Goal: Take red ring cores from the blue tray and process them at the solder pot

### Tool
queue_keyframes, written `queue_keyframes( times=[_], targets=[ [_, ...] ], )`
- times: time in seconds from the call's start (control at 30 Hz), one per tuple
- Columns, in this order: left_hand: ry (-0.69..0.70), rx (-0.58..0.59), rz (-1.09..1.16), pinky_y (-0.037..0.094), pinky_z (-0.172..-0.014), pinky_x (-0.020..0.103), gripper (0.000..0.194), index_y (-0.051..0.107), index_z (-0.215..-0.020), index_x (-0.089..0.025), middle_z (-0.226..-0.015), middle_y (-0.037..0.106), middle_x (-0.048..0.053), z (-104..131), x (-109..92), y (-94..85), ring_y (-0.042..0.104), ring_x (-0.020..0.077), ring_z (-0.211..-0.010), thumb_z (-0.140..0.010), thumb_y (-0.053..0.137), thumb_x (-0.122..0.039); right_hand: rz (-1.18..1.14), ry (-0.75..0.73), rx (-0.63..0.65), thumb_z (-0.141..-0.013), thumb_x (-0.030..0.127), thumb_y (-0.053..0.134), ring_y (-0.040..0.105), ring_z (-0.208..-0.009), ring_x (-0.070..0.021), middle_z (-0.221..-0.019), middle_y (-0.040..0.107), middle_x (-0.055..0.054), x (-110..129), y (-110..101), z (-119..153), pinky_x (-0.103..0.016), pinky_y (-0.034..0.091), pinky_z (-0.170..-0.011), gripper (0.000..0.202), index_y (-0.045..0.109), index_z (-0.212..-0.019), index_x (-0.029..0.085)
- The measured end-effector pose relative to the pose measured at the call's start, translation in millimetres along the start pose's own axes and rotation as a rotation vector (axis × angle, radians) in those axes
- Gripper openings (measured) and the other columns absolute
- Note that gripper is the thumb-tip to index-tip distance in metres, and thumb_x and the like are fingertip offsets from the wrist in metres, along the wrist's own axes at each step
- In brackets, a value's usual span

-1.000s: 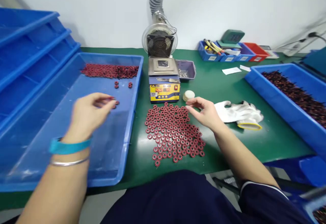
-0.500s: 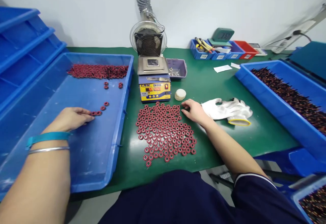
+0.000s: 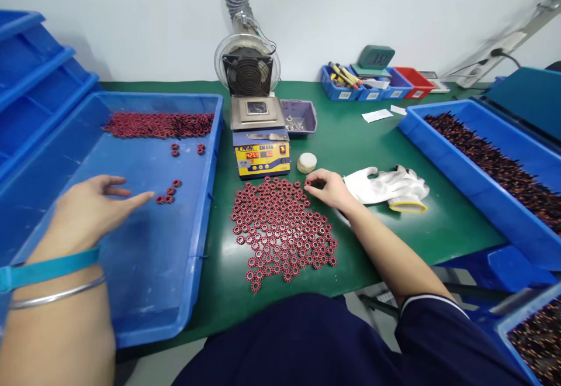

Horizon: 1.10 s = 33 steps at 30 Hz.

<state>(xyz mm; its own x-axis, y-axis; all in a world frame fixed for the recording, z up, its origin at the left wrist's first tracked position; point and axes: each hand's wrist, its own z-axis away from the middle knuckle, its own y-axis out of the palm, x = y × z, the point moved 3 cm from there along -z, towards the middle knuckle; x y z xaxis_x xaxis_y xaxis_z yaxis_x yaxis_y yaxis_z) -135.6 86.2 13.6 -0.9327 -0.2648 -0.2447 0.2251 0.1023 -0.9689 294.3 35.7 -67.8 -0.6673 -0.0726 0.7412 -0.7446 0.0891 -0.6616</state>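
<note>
My left hand (image 3: 94,207) is open over the long blue tray (image 3: 131,292), thumb stretched out and fingers apart, with nothing in it. Just past the thumb tip lie several small red toothed rings (image 3: 170,191), which look like motor stator cores. A dense row of the same rings (image 3: 162,124) fills the tray's far end. My right hand (image 3: 331,190) is at the upper right edge of a flat spread of red stator cores (image 3: 283,228) on the table. Its thumb and forefinger are curled together at one stator core (image 3: 308,182).
A yellow and blue solder pot (image 3: 263,158) with a fan hood (image 3: 249,73) stands behind the spread. Near my right hand are a round white block (image 3: 307,162) and white gloves (image 3: 385,186). A blue tray of dark copper-tipped parts (image 3: 456,193) stands at right, a purple bin (image 3: 309,120) behind.
My left hand has let go of the stator cores in the tray, opened and drawn back left. My right hand has closed at a stator core by the spread's edge. The view has shifted slightly.
</note>
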Motion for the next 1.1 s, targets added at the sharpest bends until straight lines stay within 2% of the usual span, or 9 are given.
queue_keyframes(
  times=[0.13,0.3,0.37,0.43,0.57,0.67,0.77,0.93,1.1],
  targets=[
    [0.158,-0.054,0.39,0.053,-0.077,0.028,0.049,0.062,-0.114,-0.011,-0.097,0.071,0.007,37.4,-42.6,0.1,0.064,0.0143,-0.077,-0.075,0.07,-0.038,-0.422,0.069,-0.016,-0.062,0.033,0.079,0.07,-0.078,-0.0178,-0.087,0.074,-0.008,15.3,-9.3,-8.2,-0.037,0.056,-0.084,0.03,0.071,-0.084,0.014],
    [0.723,0.168,0.675,0.052,-0.07,0.028,0.035,0.066,-0.1,-0.014,-0.086,0.067,0.005,90.6,-91.6,23.7,0.062,0.0151,-0.074,-0.074,0.072,-0.037,-0.563,0.056,0.025,-0.053,0.033,0.086,0.068,-0.069,-0.0136,-0.08,0.075,-0.005,57.2,-27.1,-46.6,-0.031,0.057,-0.074,0.035,0.075,-0.081,0.015],
    [0.837,0.238,0.727,0.051,-0.068,0.028,0.035,0.065,-0.101,-0.015,-0.085,0.065,0.004,101.0,-98.1,30.9,0.06,0.0144,-0.073,-0.076,0.072,-0.038,-0.58,0.021,0.053,-0.051,0.031,0.088,0.067,-0.067,-0.0122,-0.075,0.074,-0.003,79.2,-29.8,-59.6,-0.029,0.057,-0.072,0.033,0.075,-0.078,0.016],
    [0.816,0.277,0.8,0.05,-0.067,0.027,0.037,0.063,-0.103,-0.015,-0.084,0.064,0.003,102.9,-98.4,33.6,0.059,0.0134,-0.072,-0.076,0.073,-0.038,-0.617,-0.026,0.152,-0.054,0.03,0.088,0.068,-0.068,-0.0116,-0.076,0.075,-0.003,102.8,-23.4,-63.0,-0.028,0.057,-0.072,0.031,0.076,-0.079,0.016],
    [0.642,0.356,0.999,0.046,-0.059,0.024,0.037,0.059,-0.088,-0.015,-0.073,0.059,0.0,97.2,-92.1,32.1,0.052,0.0105,-0.062,-0.07,0.077,-0.042,-0.743,-0.051,0.52,-0.067,0.031,0.083,0.068,-0.07,-0.0104,-0.083,0.076,-0.004,140.4,12.8,-39.6,-0.024,0.057,-0.069,0.031,0.075,-0.093,0.017],
    [0.616,0.403,1.12,0.036,-0.05,0.021,0.043,0.049,-0.071,-0.017,-0.06,0.046,-0.006,96.2,-89.6,30.5,0.04,0.0072,-0.053,-0.066,0.079,-0.047,-0.865,-0.011,0.718,-0.073,0.026,0.081,0.068,-0.066,-0.0073,-0.079,0.075,-0.002,152.3,40.3,-17.0,-0.019,0.057,-0.066,0.028,0.071,-0.098,0.016],
    [0.668,0.41,1.15,0.028,-0.046,0.021,0.047,0.041,-0.061,-0.018,-0.053,0.036,-0.007,100.3,-90.8,28.9,0.031,0.0061,-0.049,-0.075,0.071,-0.051,-0.955,0.042,0.845,-0.074,0.025,0.08,0.068,-0.06,-0.0053,-0.071,0.072,0.001,156.0,57.8,-5.7,-0.015,0.056,-0.061,0.024,0.067,-0.091,0.014],
    [0.707,0.301,1.171,0.028,-0.046,0.023,0.051,0.038,-0.056,-0.018,-0.051,0.035,-0.005,107.4,-94.3,22.8,0.03,0.0071,-0.047,-0.095,0.047,-0.049,-0.989,0.068,0.938,-0.074,0.026,0.08,0.068,-0.058,-0.0052,-0.075,0.074,-0.001,156.2,63.4,-3.0,-0.015,0.056,-0.059,0.025,0.064,-0.088,0.012],
    [0.452,-0.02,1.447,0.027,-0.044,0.025,0.049,0.037,-0.056,-0.019,-0.048,0.033,-0.005,96.4,-83.0,19.4,0.033,0.0079,-0.044,-0.095,0.05,-0.045,-0.927,0.031,0.832,-0.074,0.032,0.08,0.068,-0.061,-0.0064,-0.079,0.075,-0.003,148.2,49.1,-14.4,-0.017,0.056,-0.06,0.029,0.065,-0.09,0.013]
  ],
)
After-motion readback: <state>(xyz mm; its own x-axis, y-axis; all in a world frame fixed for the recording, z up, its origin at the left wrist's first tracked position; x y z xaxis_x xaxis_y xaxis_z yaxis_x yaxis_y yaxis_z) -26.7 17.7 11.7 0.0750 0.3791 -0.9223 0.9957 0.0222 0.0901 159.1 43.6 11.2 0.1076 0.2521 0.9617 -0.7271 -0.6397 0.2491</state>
